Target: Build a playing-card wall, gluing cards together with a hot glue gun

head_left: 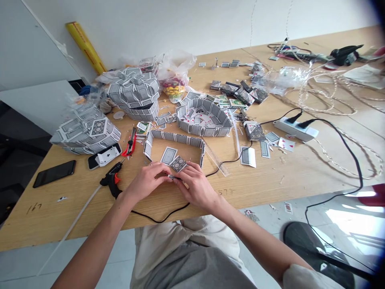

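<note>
My left hand (150, 180) and my right hand (195, 184) meet near the table's front edge, both closed on a small folded playing card (173, 177). Just beyond my fingertips is a dark-backed card (179, 163); whether my right hand touches it I cannot tell. Beside it a grey-backed card (169, 155) lies flat. Around these cards stands a low frame wall (177, 137) made of folded cards, its near side hidden or open. Left of my left hand a black hot glue gun (112, 180) lies with its white glue stick trailing off.
Behind stands a heart-shaped card box (204, 128) with loose cards inside. Two lidded card boxes (134, 88) are at the left, near a red utility knife (130, 142) and a black phone (54, 173). A clear ruler (217, 160), a power strip (296, 128) and a black cord (162, 220) lie about.
</note>
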A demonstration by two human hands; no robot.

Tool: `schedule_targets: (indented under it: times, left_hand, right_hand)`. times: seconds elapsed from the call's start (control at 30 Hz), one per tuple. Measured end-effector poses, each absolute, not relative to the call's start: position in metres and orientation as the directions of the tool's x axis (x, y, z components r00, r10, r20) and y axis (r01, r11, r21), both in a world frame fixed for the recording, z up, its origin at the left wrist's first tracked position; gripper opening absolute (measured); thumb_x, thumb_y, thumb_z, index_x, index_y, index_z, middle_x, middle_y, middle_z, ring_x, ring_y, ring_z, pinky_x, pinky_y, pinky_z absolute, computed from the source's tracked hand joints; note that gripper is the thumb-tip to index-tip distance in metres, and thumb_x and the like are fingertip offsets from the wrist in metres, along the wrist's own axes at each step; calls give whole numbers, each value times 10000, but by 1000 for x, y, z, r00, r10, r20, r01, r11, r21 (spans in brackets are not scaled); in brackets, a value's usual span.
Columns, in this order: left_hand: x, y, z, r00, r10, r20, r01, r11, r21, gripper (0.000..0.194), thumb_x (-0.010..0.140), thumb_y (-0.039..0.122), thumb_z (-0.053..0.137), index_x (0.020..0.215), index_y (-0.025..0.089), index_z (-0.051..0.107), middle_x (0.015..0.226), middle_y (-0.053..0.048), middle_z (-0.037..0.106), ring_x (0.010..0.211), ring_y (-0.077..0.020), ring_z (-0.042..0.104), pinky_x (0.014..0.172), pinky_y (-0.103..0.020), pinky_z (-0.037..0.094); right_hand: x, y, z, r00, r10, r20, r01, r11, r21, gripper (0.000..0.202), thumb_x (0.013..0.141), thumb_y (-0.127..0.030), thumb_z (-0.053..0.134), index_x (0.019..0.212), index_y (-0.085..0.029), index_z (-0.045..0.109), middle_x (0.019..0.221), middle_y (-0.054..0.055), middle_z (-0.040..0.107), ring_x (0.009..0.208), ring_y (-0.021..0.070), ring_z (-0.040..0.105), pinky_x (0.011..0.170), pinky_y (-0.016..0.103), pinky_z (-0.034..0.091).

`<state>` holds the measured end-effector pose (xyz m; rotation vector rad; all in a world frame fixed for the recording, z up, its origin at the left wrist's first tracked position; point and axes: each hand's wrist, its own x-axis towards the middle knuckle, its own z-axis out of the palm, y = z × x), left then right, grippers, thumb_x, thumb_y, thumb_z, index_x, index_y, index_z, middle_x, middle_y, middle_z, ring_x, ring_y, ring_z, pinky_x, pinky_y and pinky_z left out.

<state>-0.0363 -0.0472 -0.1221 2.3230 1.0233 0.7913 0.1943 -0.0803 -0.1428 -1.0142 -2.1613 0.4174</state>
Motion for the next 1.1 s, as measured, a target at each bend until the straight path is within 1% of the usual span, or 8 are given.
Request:
schedule_targets:
  times: [0.17, 0.33, 0.53, 0.63, 0.7, 0.8, 0.93, 1.1]
  left_hand:
    - [-35, -49, -122, 574, 689, 443, 448, -716, 535, 32, 1006, 225, 721, 1008, 236, 691, 987, -11, 774, 1026, -189, 726, 971, -323, 540]
    - [-30, -72, -123, 439, 731, 523, 678, -651, 341, 129, 977, 248, 765, 941, 219, 645, 964, -36, 715, 971, -223, 677, 952, -381, 508]
    - [-30, -94, -130, 323, 804, 499, 698, -558, 448, 104, 994, 260, 745, 997, 219, 650, 962, -33, 698, 938, -208, 680, 892, -339, 532]
    - [-34, -104, -130, 243, 832, 498, 689, -509, 516, 52, 1008, 205, 710, 994, 216, 661, 954, -28, 702, 922, -192, 688, 884, -322, 537]
    - [-35, -113, -130, 210, 845, 492, 674, -490, 554, 53, 1015, 165, 678, 1001, 216, 678, 952, -27, 714, 918, -186, 693, 876, -312, 539]
    - [-34, -126, -131, 207, 857, 472, 641, -483, 597, 97, 1021, 136, 646, 1012, 216, 701, 955, -31, 729, 925, -185, 699, 867, -306, 545]
    - [-26, -136, -132, 239, 860, 452, 612, -494, 618, 107, 1028, 132, 633, 1004, 214, 697, 941, -34, 728, 911, -183, 689, 853, -315, 544]
    - [-20, -143, -125, 249, 856, 452, 595, -504, 626, 115, 1031, 139, 627, 1008, 226, 699, 926, -37, 728, 899, -192, 684, 832, -324, 549]
  right_hand:
    - [194, -80, -144, -437, 770, 465, 546, 637, -544, 146, 1064, -204, 569, 985, -217, 692, 869, 53, 762, 871, 223, 713, 1145, 480, 459]
    - [192, -81, -147, -403, 776, 486, 568, 628, -532, 100, 1051, -228, 598, 984, -206, 670, 832, 53, 751, 829, 226, 716, 1164, 502, 471]
    - [208, -82, -137, -365, 751, 551, 524, 655, -545, 172, 1042, -293, 651, 1190, -206, 654, 1032, 77, 796, 1016, 252, 738, 1232, 539, 420]
    - [238, -74, -134, -183, 810, 557, 638, 529, -560, 99, 1040, -253, 611, 1107, -218, 675, 1025, 81, 799, 1009, 267, 734, 1108, 502, 517]
    - [261, -64, -136, -30, 900, 435, 762, 301, -572, 113, 1027, -217, 582, 1072, -196, 683, 1049, 123, 790, 1003, 292, 737, 955, 457, 572]
    - [288, -50, -143, 49, 980, 194, 877, 51, -478, 255, 959, -204, 650, 1196, -109, 667, 1171, 211, 763, 1061, 360, 727, 941, 484, 555]
    - [291, -39, -142, 30, 999, 12, 953, -25, -301, 347, 972, -209, 638, 1277, -45, 623, 1167, 255, 750, 1133, 386, 712, 974, 468, 520]
    - [282, -30, -128, 62, 995, -79, 973, -77, -216, 244, 950, -109, 521, 1119, -51, 687, 1028, 264, 772, 1011, 384, 751, 854, 440, 532]
